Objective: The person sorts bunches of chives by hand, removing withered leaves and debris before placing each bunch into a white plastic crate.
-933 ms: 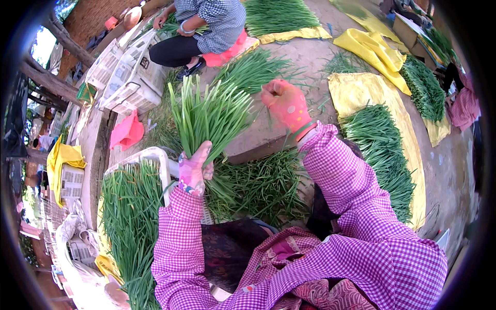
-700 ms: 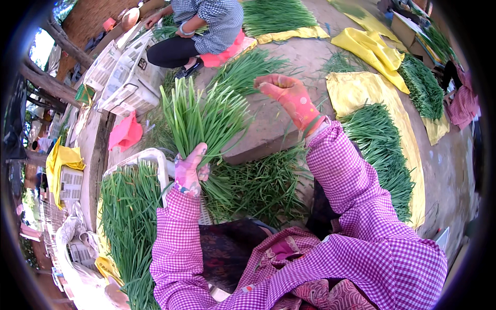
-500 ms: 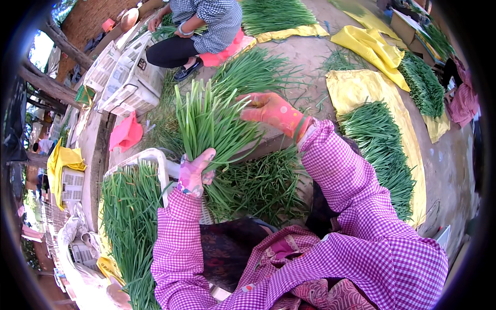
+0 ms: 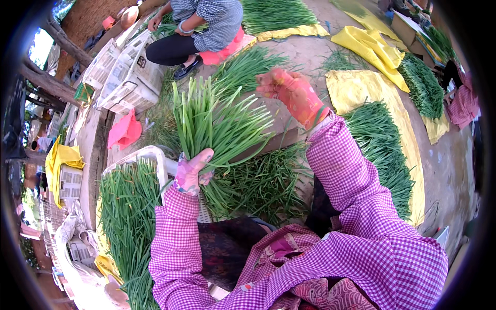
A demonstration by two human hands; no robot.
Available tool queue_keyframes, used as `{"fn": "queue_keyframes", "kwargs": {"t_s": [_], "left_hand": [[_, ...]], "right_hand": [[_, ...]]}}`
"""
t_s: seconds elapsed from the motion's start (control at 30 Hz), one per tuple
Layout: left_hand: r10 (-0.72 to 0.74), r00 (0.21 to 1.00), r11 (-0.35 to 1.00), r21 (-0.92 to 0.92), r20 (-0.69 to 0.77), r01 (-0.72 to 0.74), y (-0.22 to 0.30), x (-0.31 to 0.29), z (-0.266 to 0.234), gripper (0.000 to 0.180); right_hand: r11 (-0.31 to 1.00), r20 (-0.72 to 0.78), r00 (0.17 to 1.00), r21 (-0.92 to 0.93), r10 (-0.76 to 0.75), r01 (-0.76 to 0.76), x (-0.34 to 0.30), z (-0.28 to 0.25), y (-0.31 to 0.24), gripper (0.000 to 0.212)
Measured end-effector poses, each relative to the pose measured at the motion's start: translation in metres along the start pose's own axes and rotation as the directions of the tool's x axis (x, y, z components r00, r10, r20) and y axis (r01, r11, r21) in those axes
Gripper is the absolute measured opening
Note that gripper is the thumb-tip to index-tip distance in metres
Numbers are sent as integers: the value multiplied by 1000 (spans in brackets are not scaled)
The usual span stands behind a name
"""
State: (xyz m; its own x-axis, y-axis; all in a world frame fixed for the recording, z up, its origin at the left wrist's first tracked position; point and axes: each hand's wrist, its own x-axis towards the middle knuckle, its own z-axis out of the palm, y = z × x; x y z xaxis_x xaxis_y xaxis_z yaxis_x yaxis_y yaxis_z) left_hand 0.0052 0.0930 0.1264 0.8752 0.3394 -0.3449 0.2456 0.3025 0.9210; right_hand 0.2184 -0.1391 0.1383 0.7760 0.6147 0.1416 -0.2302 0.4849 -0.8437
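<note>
My left hand (image 4: 192, 173), in a pink patterned glove, is closed round a thick bunch of green garlic chives (image 4: 214, 124). Their pale cut ends point up and away, while the leaf tips fan out to the right. Raised to the right of the bunch and apart from it is my right hand (image 4: 295, 95), in an orange-red glove. Its fingers are bent and spread, a little blurred, with nothing visible in them. Below the bunch, a loose heap of chives (image 4: 263, 181) lies in front of my lap.
A white crate (image 4: 164, 170) packed with chives stands at my left. More chives (image 4: 382, 144) lie on a yellow sheet (image 4: 419, 191) at right. Beyond sits a co-worker (image 4: 206, 26) beside white crates (image 4: 135, 85). A pink plastic piece (image 4: 124, 132) lies on the ground.
My right hand has moved up and right, away from the chive bunch. The leaves in my left hand spread wider to the right; that hand has barely shifted.
</note>
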Motion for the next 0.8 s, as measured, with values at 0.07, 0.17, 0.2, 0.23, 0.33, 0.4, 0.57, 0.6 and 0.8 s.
{"fn": "queue_keyframes", "kwargs": {"t_s": [0.07,0.17,0.2,0.23,0.33,0.4,0.57,0.6,0.8], "left_hand": [[4,1000,1000,26,6,-4,1,-3,4,32],[3,999,1000,29,38,-4,-3,-1,2,33],[2,999,1000,24,53,-3,-4,0,0,33],[13,998,1000,22,66,-15,-3,1,-1,33],[34,998,998,42,62,-37,-3,1,-2,33],[37,999,995,91,-7,-36,-3,-4,-2,33],[18,1000,998,68,-25,-16,1,-1,2,32],[30,999,998,57,-18,-29,1,1,-2,33],[16,998,1000,25,-52,-15,-3,6,-8,37]], "right_hand": [[974,131,990,-226,47,-16,-7,16,1,35],[979,294,947,-191,131,-77,-8,16,9,36],[978,335,928,-177,162,-107,-8,15,11,35],[982,295,938,-101,180,-157,-8,16,13,29],[981,264,945,-32,194,-192,-8,16,14,19],[988,231,964,55,130,-146,-9,18,10,16],[846,241,924,515,-296,136,9,-15,5,23],[814,282,902,570,-326,116,12,-21,2,26],[999,105,994,-49,27,-22,1,-2,-3,34]]}}
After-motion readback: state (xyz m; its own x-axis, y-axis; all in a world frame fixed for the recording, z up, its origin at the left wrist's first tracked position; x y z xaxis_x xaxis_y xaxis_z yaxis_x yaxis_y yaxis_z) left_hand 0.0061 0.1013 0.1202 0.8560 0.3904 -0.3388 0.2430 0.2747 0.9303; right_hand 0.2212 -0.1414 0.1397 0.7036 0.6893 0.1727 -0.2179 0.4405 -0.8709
